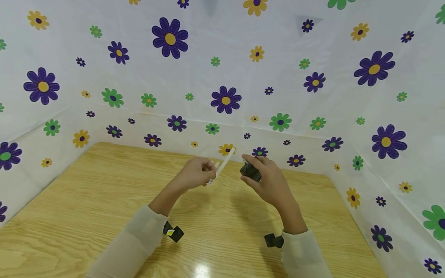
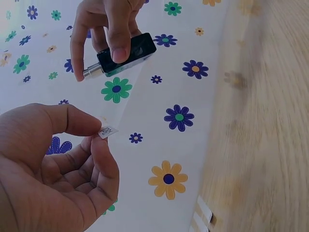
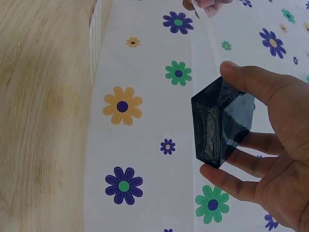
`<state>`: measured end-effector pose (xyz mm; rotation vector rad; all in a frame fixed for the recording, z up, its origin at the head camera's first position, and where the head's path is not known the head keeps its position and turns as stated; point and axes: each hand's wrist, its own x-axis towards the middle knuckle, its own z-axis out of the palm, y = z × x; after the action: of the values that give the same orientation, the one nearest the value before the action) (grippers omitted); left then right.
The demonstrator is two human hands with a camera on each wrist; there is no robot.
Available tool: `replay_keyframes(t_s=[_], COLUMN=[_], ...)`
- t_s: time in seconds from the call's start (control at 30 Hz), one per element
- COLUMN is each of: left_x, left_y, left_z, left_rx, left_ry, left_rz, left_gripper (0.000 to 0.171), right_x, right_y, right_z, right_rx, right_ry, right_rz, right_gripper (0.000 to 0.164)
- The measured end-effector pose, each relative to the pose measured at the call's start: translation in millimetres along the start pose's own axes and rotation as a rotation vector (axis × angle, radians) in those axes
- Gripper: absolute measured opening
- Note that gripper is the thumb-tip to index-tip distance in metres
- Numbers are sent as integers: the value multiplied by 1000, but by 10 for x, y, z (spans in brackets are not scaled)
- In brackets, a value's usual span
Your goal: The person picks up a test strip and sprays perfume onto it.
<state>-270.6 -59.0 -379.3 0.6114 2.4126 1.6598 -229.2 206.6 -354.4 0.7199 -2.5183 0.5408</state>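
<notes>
My left hand point(image 1: 196, 172) pinches one end of a narrow white paper strip point(image 1: 226, 160) between thumb and index finger. The strip slants up and away over the table; a small printed code shows at its pinched end in the left wrist view. To its right, my right hand point(image 1: 272, 183) grips a dark glass perfume bottle point(image 3: 219, 123), thumb on one side and fingers on the other. In the left wrist view, the index fingertip lies at the bottle's silver sprayer point(image 2: 92, 71). Bottle and strip are apart, both held above the table.
Several white paper strips point(image 2: 202, 217) lie on the wooden table point(image 1: 215, 227) near its far edge. A white cloth point(image 1: 194, 77) printed with flowers hangs behind and at both sides. Black cameras point(image 1: 174, 233) are worn at both wrists.
</notes>
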Motion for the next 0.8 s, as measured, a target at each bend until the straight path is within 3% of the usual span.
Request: replay_keyframes(t_s=[0.43, 0.8], left_x=[-51, -53], left_y=[101, 90], left_z=[31, 71], left_rx=[2, 82], left_ry=[-3, -14], left_rz=[7, 15], left_gripper=[6, 7], right_x=[-13, 25], right_y=[-13, -38], right_z=[34, 97], right_rx=[-14, -14], right_ry=[4, 20], right_rz=[-23, -57], right_gripper=[62, 60])
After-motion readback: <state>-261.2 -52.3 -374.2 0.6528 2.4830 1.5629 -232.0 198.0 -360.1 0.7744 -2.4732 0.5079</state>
